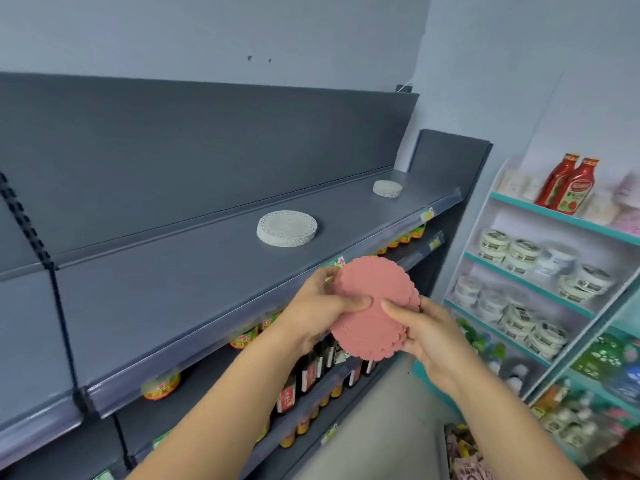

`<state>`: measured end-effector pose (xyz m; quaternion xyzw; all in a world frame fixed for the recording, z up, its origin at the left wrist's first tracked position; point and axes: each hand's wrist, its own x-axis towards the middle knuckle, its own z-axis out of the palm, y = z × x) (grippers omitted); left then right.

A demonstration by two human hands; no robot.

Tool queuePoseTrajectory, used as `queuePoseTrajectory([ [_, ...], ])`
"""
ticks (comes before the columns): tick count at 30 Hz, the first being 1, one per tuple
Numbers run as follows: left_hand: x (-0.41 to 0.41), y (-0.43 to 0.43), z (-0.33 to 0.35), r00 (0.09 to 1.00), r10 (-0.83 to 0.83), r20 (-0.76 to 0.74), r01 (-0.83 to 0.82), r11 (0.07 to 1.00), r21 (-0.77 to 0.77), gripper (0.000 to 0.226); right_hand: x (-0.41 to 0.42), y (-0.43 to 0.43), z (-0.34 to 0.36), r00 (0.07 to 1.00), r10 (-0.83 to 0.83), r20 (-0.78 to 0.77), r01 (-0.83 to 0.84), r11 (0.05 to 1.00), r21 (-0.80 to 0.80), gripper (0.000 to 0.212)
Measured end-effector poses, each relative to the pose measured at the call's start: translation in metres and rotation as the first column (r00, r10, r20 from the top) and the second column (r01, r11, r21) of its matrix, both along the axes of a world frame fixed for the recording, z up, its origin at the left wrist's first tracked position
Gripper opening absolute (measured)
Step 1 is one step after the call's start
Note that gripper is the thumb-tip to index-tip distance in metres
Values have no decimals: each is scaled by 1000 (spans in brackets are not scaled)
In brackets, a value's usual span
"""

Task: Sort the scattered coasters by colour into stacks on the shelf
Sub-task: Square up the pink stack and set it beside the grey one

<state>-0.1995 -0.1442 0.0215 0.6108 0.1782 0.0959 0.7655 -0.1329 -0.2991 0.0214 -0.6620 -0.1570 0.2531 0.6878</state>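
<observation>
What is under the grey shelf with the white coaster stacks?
Labelled jars and dark bottles stand below it; the grey shelf hides their tops, and the pink coasters block part of the row.

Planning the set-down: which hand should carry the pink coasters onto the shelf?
Left, probably. The left hand grips the pink coasters on the side nearest the shelf, by its front edge; bare shelf lies left of the nearer white stack. The right hand grips the aisle side, farther away.

1. No lettering could be read; every label was blurred.
2. Ketchup bottles (pixel 577 190), right of the grey shelf (pixel 173 289), bore smeared red-and-green labels.
3. Dark bottles (pixel 308 373) below the grey shelf carried red labels with illegible white characters.
</observation>
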Motion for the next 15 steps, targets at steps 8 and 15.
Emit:
queuePoseTrajectory([
  [8, 189, 54, -11, 998, -53, 16, 50, 984, 172, 66, 178, 52, -19, 984, -91, 156, 104, 992, -78, 24],
  [15, 343, 104, 10, 992, -64, 113, 26, 949, 315, 63, 338, 111, -11, 954, -166, 250, 186, 981, -56, 37],
])
